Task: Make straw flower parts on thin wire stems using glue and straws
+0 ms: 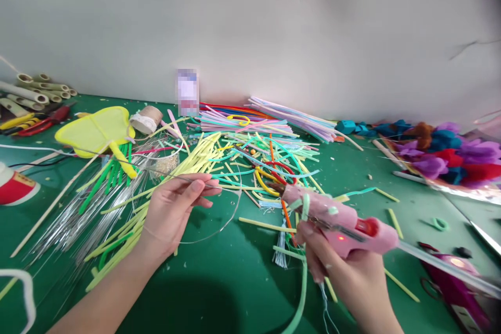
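Note:
Between thumb and fingertips, my left hand point(170, 209) pinches a thin wire point(230, 221) that bends into a wide loop around the hand. My right hand point(350, 276) is wrapped around a pink hot glue gun point(326, 209), its nozzle pointing left and its small red light lit. A clear glue stick point(442, 261) sticks out of the gun's back. A pale green pipe cleaner point(302, 287) hangs by my right fingers; whether they grip it is unclear. Blue tassels point(281, 253) lie near the nozzle. Beneath my left hand are yellow pipe cleaners point(199, 159).
A yellow leaf-shaped piece point(96, 130) and silvery wires point(94, 224) lie left. Pliers point(47, 121) and bamboo tubes point(39, 91) are at the far left. Pastel pipe cleaners point(293, 117) line the wall. Felt-like coloured pieces point(450, 148) and a purple tool point(450, 282) are right.

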`<state>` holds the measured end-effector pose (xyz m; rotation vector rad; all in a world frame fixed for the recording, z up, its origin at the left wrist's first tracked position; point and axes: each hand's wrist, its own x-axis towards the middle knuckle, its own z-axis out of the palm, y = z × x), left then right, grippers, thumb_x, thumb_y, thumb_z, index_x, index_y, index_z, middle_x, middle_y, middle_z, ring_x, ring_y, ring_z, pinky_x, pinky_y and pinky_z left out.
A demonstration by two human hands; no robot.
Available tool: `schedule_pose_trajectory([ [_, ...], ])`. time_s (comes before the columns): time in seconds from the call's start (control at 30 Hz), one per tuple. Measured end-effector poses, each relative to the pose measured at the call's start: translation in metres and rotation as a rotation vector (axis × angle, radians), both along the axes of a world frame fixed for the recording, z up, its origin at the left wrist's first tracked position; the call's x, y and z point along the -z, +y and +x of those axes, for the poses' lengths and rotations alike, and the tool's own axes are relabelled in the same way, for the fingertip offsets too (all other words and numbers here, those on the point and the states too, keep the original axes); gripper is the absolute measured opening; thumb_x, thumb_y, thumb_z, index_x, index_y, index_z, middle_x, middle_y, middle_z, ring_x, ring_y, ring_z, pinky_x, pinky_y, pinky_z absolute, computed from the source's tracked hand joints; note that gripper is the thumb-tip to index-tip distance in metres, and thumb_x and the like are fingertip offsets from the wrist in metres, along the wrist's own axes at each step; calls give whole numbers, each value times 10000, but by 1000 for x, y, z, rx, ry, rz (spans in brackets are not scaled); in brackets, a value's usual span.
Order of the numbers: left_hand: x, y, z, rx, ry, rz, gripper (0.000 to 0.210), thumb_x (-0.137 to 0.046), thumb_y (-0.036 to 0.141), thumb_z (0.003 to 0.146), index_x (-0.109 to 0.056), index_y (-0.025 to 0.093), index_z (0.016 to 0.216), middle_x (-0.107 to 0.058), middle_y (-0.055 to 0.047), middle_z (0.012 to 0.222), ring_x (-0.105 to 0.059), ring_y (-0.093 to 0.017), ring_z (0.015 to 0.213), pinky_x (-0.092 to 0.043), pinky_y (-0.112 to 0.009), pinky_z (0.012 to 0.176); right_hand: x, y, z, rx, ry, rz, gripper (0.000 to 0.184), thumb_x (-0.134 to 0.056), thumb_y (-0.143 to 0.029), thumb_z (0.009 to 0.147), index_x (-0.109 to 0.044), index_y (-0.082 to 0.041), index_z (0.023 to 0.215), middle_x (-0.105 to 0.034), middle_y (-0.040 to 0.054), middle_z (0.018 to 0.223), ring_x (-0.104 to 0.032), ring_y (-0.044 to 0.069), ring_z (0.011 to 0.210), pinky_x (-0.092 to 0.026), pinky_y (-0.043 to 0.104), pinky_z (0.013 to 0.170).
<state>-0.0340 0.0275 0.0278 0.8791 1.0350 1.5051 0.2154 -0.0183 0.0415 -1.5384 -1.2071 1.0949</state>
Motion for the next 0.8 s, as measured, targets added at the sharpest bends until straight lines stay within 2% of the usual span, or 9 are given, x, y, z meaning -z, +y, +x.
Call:
schedule_pose_trajectory([
  [0.07, 1, -1, 1, -65, 186, 85, 144, -820, 332, 807, -810, 205, 874, -811, -45, 854, -780, -190, 791, -618, -193, 607, 3, 0, 1, 43, -192, 128, 356, -714, -487, 827, -642, -209, 615, -498, -10, 384, -486, 141, 356, -415, 266, 400],
  [0.13, 2, -3, 3, -141, 349, 148, 118, -780, 315, 845, -812, 213, 895, -814, -38, 875, -775, -185, 780, -633, -222, 642, 9, 2, 0, -18, -283, 227, 277, -712, -457, 820, -658, -234, 664, -510, -18, 417, -466, 148, 355, -384, 275, 381],
  [0.23, 3, -7, 5, -227, 497, 214, 96, -766, 280, 854, -812, 225, 917, -818, -17, 876, -759, -160, 688, -639, -240, 654, 16, 2, -6, -112, -401, 349, 158, -676, -394, 845, -681, -250, 781, -561, -14, 516, -490, 154, 405, -390, 278, 419],
  [0.3, 2, -9, 7, -249, 564, 255, 87, -757, 247, 856, -814, 232, 921, -819, -9, 881, -751, -151, 654, -639, -242, 655, 18, 1, -11, -111, -488, 380, 139, -650, -361, 867, -660, -245, 792, -584, -6, 569, -512, 146, 440, -397, 269, 456],
  [0.5, 2, -14, 13, -251, 630, 333, 112, -739, 190, 855, -816, 240, 920, -820, -5, 898, -765, -176, 685, -652, -275, 657, 18, -5, -18, -132, -542, 344, 231, -613, -363, 894, -540, -246, 709, -560, 2, 564, -488, 134, 450, -371, 271, 475],
  [0.8, 0, -16, 21, -275, 599, 330, 75, -747, 224, 855, -819, 240, 871, -818, -4, 858, -741, -162, 603, -644, -270, 612, 20, -3, -20, -171, -532, 273, 203, -589, -384, 906, -546, -257, 754, -561, 15, 600, -493, 155, 484, -382, 298, 517],
])
